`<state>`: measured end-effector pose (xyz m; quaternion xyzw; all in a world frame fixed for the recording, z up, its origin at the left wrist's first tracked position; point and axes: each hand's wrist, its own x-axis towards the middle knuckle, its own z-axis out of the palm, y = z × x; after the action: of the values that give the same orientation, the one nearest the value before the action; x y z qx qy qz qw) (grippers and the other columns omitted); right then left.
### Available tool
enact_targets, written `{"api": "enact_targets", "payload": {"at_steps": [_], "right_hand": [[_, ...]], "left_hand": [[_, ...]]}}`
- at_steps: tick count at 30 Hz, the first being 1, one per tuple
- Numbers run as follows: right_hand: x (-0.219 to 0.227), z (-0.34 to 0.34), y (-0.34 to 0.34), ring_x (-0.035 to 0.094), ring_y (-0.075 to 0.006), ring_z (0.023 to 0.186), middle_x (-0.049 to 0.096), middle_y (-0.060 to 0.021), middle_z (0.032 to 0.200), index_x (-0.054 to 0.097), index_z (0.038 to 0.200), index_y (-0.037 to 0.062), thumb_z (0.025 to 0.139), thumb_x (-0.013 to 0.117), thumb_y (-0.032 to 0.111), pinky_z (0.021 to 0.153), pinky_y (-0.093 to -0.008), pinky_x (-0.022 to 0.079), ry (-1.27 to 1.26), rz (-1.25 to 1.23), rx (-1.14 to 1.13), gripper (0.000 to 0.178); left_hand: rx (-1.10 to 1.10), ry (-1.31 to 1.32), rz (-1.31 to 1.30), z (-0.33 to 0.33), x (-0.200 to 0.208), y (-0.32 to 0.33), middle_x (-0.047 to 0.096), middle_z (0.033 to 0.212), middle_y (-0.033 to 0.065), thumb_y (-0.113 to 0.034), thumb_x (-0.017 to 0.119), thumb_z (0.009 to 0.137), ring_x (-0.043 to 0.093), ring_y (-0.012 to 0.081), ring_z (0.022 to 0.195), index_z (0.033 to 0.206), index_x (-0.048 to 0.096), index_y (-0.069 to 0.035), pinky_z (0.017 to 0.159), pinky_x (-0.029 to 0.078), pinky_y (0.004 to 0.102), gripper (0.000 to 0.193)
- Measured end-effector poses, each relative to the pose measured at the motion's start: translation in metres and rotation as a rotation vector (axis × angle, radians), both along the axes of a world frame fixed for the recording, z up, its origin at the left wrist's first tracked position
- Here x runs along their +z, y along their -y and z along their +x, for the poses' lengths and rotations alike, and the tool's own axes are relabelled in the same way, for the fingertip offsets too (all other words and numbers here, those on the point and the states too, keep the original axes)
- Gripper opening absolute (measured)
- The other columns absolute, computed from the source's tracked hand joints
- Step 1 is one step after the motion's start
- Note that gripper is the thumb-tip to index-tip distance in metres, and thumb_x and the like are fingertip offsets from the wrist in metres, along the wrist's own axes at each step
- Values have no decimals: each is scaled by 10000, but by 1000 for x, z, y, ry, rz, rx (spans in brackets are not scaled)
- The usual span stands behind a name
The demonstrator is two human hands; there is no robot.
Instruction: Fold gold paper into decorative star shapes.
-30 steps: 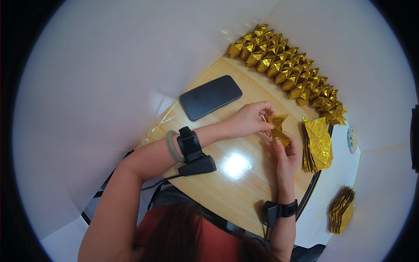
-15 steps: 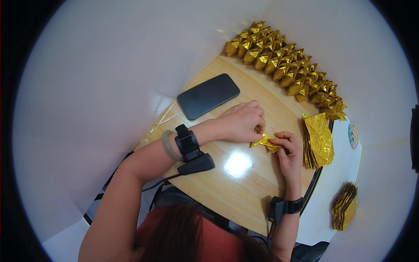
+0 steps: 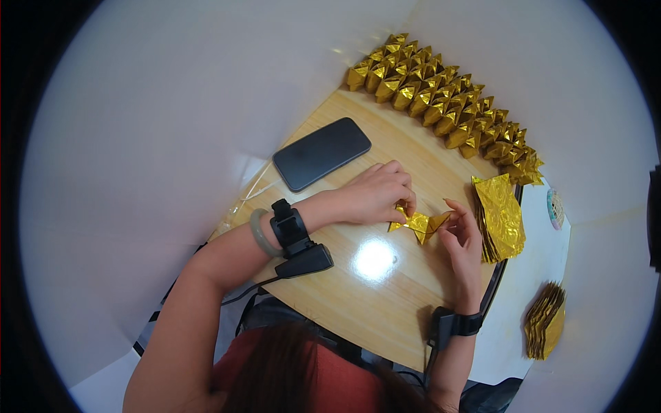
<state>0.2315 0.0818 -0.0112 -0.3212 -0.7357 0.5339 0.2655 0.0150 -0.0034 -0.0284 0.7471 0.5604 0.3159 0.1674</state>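
A small folded piece of gold foil paper point(image 3: 419, 224) is between my two hands, just above or on the wooden table; its ends flare into points. My left hand point(image 3: 379, 193) comes in from the left and pinches the paper's left end between thumb and fingertips. On its other side, my right hand point(image 3: 465, 242) has the right point between thumb and fingers, the index finger lifted off. Close by my right hand lies a stack of creased gold foil sheets point(image 3: 502, 219).
Rows of folded gold foil pieces point(image 3: 441, 96) line the table's far edge against the white wall. A dark phone point(image 3: 322, 153) lies on the table point(image 3: 330, 258) beyond my left forearm. Another gold stack point(image 3: 544, 321) and a round patterned object point(image 3: 555, 209) are at the right.
My right hand's fingers have shifted right and spread, the index finger lifting. More of the foil paper shows, with its right end flared out. My left hand keeps its pinch.
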Motion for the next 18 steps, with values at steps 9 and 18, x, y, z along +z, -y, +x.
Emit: {"api": "enact_targets", "payload": {"at_steps": [9, 18], "right_hand": [[-20, -18, 17, 646, -163, 788, 633, -99, 924, 628, 1001, -3, 799, 681, -30, 714, -260, 520, 86, 284, 34, 211], [-19, -20, 19, 648, -176, 793, 640, -106, 952, 645, 1012, 0, 782, 686, -41, 711, -267, 526, 95, 375, 40, 236]], "left_hand": [[32, 155, -44, -5, -4, -2, 617, 957, 48, -188, 674, 795, 497, 247, 1030, 914, 650, -66, 918, 394, 358, 172], [167, 184, -75, 2, -2, -5, 653, 816, 30, -220, 673, 798, 518, 231, 975, 871, 666, -72, 878, 414, 349, 165]]}}
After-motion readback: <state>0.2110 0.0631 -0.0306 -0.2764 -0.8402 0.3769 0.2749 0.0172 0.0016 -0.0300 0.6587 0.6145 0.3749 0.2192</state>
